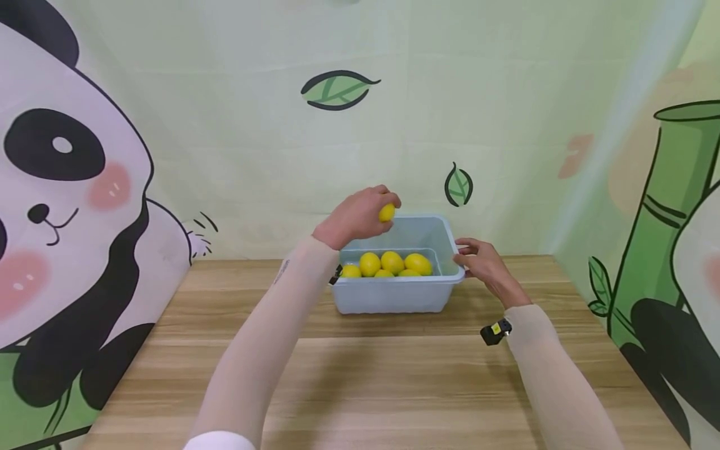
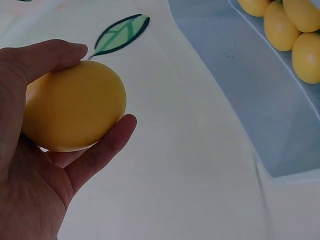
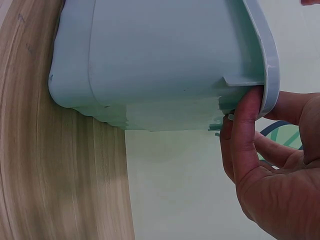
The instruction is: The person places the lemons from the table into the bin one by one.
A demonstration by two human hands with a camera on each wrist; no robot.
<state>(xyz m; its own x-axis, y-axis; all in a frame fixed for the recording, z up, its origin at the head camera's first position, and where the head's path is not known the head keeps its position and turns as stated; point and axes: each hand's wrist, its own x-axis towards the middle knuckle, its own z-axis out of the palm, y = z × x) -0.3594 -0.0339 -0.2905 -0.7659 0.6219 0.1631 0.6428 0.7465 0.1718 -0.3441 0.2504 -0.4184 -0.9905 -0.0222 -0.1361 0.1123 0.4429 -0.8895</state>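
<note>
My left hand [image 1: 360,215] grips a yellow lemon [image 1: 386,212] above the back left part of a light blue plastic bin [image 1: 394,297]. In the left wrist view the thumb and fingers wrap round the lemon [image 2: 80,107], with the bin [image 2: 235,95] off to the right. Several more lemons [image 1: 392,263] lie together on the bin's floor. At the bin's right side, my right hand [image 1: 485,265] holds the rim. Seen from the right wrist, its fingers [image 3: 245,135] curl under the lip [image 3: 271,65] of the bin.
The bin stands on a wood-grain table [image 1: 382,387], toward its back edge. Behind it hangs a pale green backdrop [image 1: 253,125] printed with leaves, bamboo and pandas. A small black camera [image 1: 495,332] is strapped at the right wrist.
</note>
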